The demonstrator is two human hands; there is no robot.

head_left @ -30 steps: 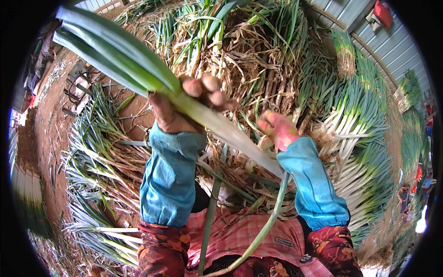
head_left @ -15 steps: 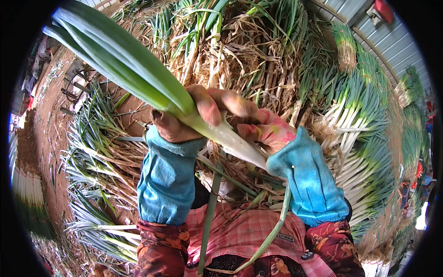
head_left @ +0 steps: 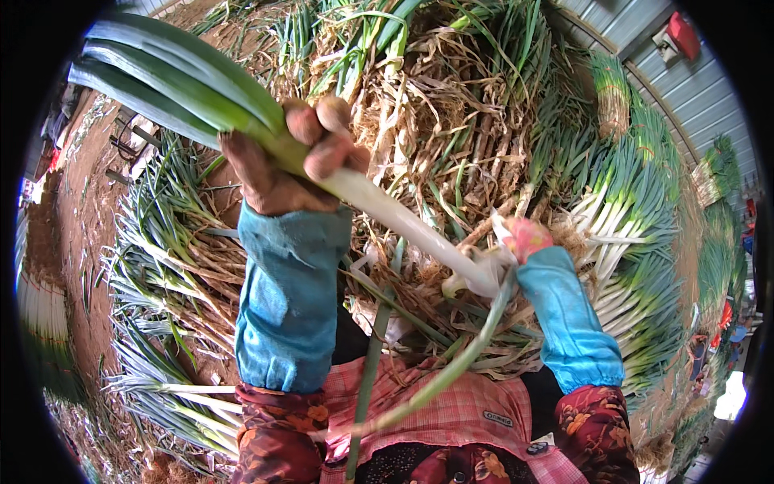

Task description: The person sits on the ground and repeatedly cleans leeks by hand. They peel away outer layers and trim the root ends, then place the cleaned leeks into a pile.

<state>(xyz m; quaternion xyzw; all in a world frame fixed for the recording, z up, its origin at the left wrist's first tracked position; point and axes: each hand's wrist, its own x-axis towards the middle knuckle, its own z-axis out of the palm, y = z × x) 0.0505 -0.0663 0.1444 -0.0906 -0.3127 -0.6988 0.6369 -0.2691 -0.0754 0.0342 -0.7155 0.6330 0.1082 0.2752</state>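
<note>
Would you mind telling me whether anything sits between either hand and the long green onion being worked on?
Nothing visible does. The left hand is wrapped directly around the green onion where green turns white, and the right hand is at its root end, pinching a loose peeled skin strip that hangs down toward the lap.

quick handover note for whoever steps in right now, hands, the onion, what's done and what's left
Left hand: closed around the big green onion where green turns white, leaves up and left.
Right hand: at the root end, pinching a loose outer skin.
Peeled strips hang down over the lap.
Done: white shank mostly clean.
Left: the last skin at the root end.
Cleaned stalks lie stacked right, untrimmed pile ahead.
</note>
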